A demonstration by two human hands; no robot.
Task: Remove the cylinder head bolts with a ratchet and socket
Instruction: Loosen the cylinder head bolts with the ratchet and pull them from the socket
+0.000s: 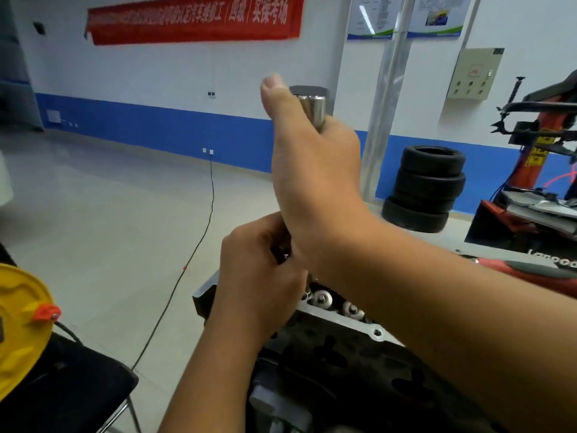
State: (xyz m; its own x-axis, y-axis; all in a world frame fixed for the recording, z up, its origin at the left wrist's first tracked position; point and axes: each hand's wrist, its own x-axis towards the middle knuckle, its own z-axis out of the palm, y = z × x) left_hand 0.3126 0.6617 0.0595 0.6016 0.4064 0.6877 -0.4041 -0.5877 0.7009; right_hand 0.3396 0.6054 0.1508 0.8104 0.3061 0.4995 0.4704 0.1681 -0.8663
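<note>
- fingers of the right hand (315, 179) were clenched round a polished metal handle (312, 109), thumb raised alongside it; the handle's top end stood clear above the fist, pointing up and away from the camera.
- fingers of the left hand (259, 276) were curled around a dark part low on the same tool, just under the right wrist; what exactly they pinched, ratchet head or socket, could not be told, as the hands hid it.
- ratchet, judged: the handle was taken to be its grip, held nearly upright over the engine.
- cylinder head (340, 326) lay directly below both hands, grey machined edge showing, with a row of pale round valve-spring tops (321, 298) beside an empty bolt hole (377, 332) in the near edge.
- cylinder head bolts: none could be plainly made out; whether the tool sat on one was hidden.
- progress, judged: tool in hand and positioned at the head's far end; no loose bolts lay in view, so the removal looked early or mid-way, most of it left.
- surroundings: stacked tyres (427, 189), red tyre machine (543, 145), yellow drum (22, 323) at left, cable (199, 235) across the floor.
</note>
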